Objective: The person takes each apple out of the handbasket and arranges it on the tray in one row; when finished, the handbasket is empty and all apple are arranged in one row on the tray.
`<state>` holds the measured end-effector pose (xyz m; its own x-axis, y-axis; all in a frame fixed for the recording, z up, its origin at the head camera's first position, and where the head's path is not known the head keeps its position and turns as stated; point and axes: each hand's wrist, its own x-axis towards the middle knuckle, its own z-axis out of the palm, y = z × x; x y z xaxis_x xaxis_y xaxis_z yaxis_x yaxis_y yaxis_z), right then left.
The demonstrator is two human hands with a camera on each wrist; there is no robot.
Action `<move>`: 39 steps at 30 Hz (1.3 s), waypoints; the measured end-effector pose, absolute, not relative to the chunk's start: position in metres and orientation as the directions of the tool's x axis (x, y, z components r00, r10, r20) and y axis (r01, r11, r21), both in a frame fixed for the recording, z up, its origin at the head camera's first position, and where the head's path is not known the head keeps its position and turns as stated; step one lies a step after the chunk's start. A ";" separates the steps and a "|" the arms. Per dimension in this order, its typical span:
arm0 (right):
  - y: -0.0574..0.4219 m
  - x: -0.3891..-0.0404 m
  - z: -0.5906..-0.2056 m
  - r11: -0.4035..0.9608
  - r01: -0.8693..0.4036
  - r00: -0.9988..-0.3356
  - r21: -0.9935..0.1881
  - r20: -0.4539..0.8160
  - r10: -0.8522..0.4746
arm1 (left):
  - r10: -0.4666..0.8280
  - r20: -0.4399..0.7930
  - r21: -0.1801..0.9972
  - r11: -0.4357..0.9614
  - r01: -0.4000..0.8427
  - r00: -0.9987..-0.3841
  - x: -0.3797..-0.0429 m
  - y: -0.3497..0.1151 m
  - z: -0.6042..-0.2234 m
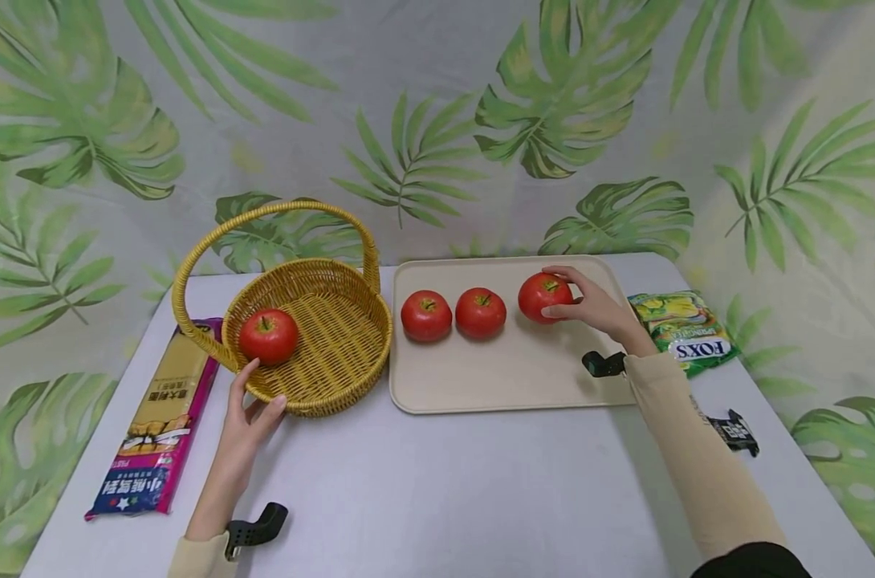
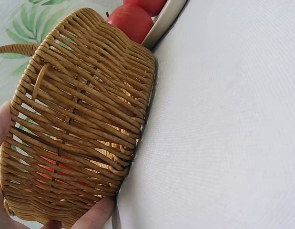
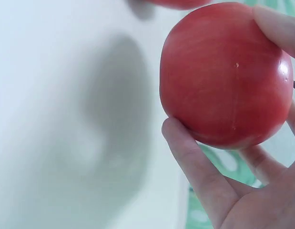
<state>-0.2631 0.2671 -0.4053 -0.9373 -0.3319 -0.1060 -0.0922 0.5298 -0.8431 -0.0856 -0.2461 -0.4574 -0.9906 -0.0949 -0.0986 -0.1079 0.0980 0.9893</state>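
My right hand point(image 1: 598, 309) grips a red apple point(image 1: 541, 297) at the right part of the beige tray point(image 1: 481, 377). In the right wrist view that apple point(image 3: 223, 76) hangs a little above the tray, its shadow apart from it. Two more red apples, one on the left point(image 1: 426, 315) and one beside it point(image 1: 481, 313), rest on the tray. My left hand point(image 1: 241, 433) holds the near left rim of a woven basket point(image 1: 336, 341), thumb and fingers around its edge. Inside the basket's left side sits another red apple point(image 1: 270, 337). The basket wall point(image 2: 80, 109) hides part of it in the left wrist view.
A long pasta packet point(image 1: 152, 425) lies left of the basket, partly under its edge. Right of the tray are a green FOX'S candy bag point(image 1: 683, 329) and a small black packet point(image 1: 734, 432). The basket's tall handle point(image 1: 278, 210) arches up. A leaf-print cloth point(image 1: 423, 120) hangs behind the white table point(image 1: 437, 498).
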 end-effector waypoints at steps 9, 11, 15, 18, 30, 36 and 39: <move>0.270 -0.264 -0.434 0.549 -0.075 -0.933 -0.832 -0.135 -0.333 | -0.095 -0.095 0.989 0.106 -0.105 -0.991 -0.085 -0.246 -0.458; 0.268 -0.265 -0.437 0.549 -0.085 -0.932 -0.831 -0.128 -0.339 | -0.094 -0.090 0.988 0.113 -0.101 -0.991 -0.085 -0.246 -0.458; 0.265 -0.266 -0.439 0.538 -0.107 -0.928 -0.836 -0.110 -0.356 | -0.098 -0.094 0.988 0.111 -0.105 -0.991 -0.084 -0.246 -0.459; 0.262 -0.266 -0.437 0.522 -0.123 -0.920 -0.844 -0.100 -0.378 | -0.096 -0.096 0.990 0.097 -0.105 -0.991 -0.084 -0.246 -0.459; 0.251 -0.257 -0.412 0.435 -0.157 -0.929 -0.886 -0.016 -0.368 | -0.088 -0.092 0.992 0.080 -0.099 -0.992 -0.085 -0.246 -0.458; 0.243 -0.263 -0.411 0.338 -0.240 -0.928 -0.910 0.114 -0.354 | -0.098 -0.113 0.988 0.090 -0.122 -0.989 -0.085 -0.246 -0.458; 0.229 -0.257 -0.401 0.296 -0.241 -0.919 -0.924 0.119 -0.377 | -0.099 -0.116 0.988 0.092 -0.125 -0.988 -0.086 -0.246 -0.458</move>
